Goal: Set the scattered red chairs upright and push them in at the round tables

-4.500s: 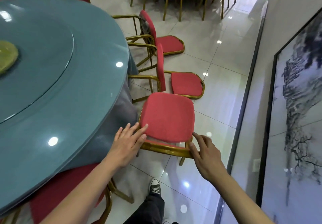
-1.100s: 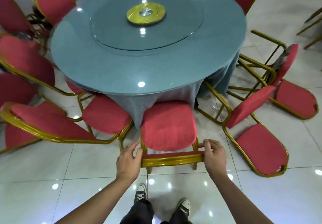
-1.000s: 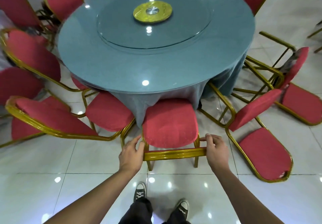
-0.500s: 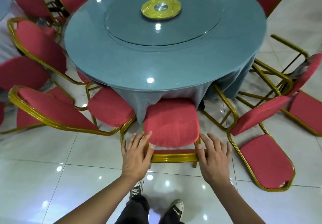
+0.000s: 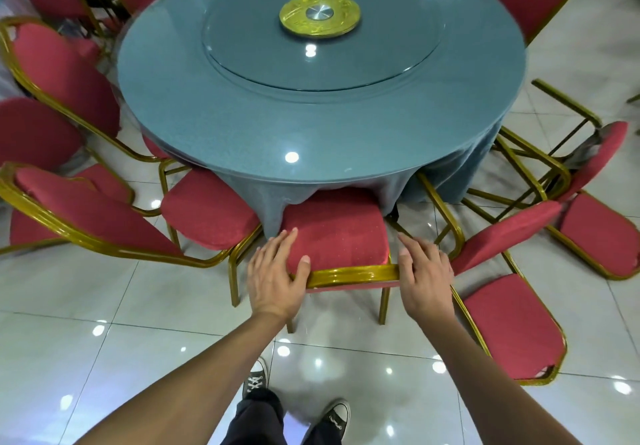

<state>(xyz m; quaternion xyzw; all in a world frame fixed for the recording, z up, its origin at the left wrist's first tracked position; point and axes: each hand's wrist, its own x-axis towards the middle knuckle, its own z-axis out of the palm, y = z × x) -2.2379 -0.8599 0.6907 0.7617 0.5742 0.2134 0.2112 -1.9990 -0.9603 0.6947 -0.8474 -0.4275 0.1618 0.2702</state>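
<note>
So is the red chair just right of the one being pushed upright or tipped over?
Tipped over: the fallen chair lies with its backrest flat on the floor and gold legs pointing sideways.

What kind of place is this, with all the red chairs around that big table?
Most likely a restaurant banquet hall. A large round table carries a glass turntable for sharing dishes, padded red chairs with gold frames ring it, and the floor is glossy tile.

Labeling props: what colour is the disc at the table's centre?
Gold with a silver middle; the disc shows clearly in the head view.
</note>
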